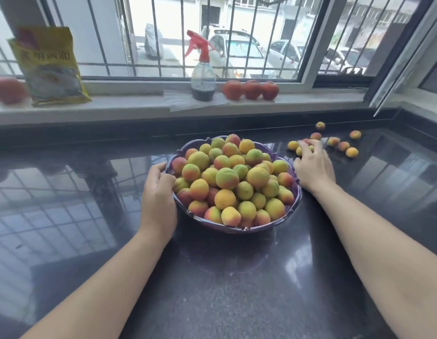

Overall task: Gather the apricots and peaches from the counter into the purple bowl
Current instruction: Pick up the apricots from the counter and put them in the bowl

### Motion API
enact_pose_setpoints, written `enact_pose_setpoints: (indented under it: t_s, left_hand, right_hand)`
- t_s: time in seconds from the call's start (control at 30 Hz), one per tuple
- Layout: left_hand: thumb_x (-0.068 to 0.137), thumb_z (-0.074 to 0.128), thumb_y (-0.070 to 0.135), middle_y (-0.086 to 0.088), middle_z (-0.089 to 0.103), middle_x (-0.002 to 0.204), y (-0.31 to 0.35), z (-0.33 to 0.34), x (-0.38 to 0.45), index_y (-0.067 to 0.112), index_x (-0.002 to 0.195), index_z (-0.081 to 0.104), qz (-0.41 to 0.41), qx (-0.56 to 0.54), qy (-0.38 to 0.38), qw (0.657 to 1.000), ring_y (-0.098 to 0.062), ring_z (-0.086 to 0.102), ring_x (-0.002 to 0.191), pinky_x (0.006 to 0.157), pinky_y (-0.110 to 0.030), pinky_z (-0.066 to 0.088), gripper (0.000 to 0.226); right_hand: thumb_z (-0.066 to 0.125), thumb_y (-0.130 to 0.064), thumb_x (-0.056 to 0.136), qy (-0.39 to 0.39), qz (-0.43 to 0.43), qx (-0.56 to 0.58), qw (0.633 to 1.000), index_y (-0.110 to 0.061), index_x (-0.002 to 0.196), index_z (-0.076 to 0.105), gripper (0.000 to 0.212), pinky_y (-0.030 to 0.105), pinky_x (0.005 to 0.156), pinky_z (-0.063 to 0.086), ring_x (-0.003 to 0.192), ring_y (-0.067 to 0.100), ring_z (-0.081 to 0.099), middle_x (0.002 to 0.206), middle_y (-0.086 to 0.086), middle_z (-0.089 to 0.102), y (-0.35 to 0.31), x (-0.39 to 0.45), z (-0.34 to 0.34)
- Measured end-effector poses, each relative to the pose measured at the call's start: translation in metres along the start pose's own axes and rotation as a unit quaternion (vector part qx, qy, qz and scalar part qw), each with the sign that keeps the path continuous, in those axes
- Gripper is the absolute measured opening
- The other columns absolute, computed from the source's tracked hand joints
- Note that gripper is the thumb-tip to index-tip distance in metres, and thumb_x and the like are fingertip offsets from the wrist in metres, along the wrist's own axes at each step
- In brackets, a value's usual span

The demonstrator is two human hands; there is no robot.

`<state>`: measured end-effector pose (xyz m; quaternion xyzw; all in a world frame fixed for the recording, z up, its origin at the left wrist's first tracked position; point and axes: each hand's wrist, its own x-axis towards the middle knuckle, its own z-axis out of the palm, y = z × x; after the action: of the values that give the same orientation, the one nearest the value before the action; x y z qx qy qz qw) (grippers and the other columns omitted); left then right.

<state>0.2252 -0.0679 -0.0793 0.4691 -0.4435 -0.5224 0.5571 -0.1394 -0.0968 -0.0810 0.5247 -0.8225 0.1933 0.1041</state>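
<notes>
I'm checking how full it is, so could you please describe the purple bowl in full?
The purple bowl looks like glossy plastic with a scalloped rim. It sits upright on the dark counter, heaped above the rim with fruit. The left hand grips its left rim; the right hand lies beside its right edge.

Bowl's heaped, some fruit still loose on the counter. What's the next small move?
Probably close the right hand on the small orange-yellow apricots under its fingertips and carry them to the purple scalloped bowl, which the left hand steadies by its rim.
</notes>
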Motion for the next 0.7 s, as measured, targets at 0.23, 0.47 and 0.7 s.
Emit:
enact_pose_setpoints:
  t_s: [0.23, 0.47, 0.7]
  left_hand:
    - [0.078, 0.051, 0.029, -0.011, 0.074, 0.106, -0.001, 0.001, 0.001, 0.022, 0.109, 0.070, 0.008, -0.006, 0.000, 1.000, -0.027, 0.067, 0.100, 0.098, -0.066, 0.053, 0.037]
    - [0.080, 0.051, 0.029, -0.009, 0.074, 0.105, 0.001, 0.000, -0.002, 0.023, 0.108, 0.070, 0.012, -0.008, 0.001, 1.000, -0.027, 0.068, 0.100, 0.098, -0.066, 0.054, 0.035]
    - [0.079, 0.051, 0.027, -0.006, 0.076, 0.103, 0.000, -0.002, 0.000, 0.026, 0.104, 0.072, 0.019, 0.002, -0.002, 1.000, -0.033, 0.071, 0.104, 0.097, -0.067, 0.055, 0.032]
  right_hand:
    - [0.046, -0.028, 0.100, -0.055, 0.021, 0.007, 0.998, -0.016, 0.147, 0.043, 0.049, 0.050, 0.105, 0.040, 0.128, 0.045, 0.049, 0.155, 0.014, 0.034, -0.002, 0.017, 0.005]
    - [0.050, -0.026, 0.101, -0.040, 0.042, 0.028, 0.998, -0.009, 0.141, 0.049, 0.043, 0.051, 0.103, 0.042, 0.122, 0.049, 0.052, 0.146, 0.021, 0.039, -0.001, 0.016, 0.007]
    - [0.063, -0.027, 0.096, -0.013, 0.050, 0.089, 0.995, -0.009, 0.128, 0.056, 0.037, 0.051, 0.098, 0.046, 0.116, 0.049, 0.053, 0.138, 0.020, 0.043, 0.002, 0.012, 0.002]
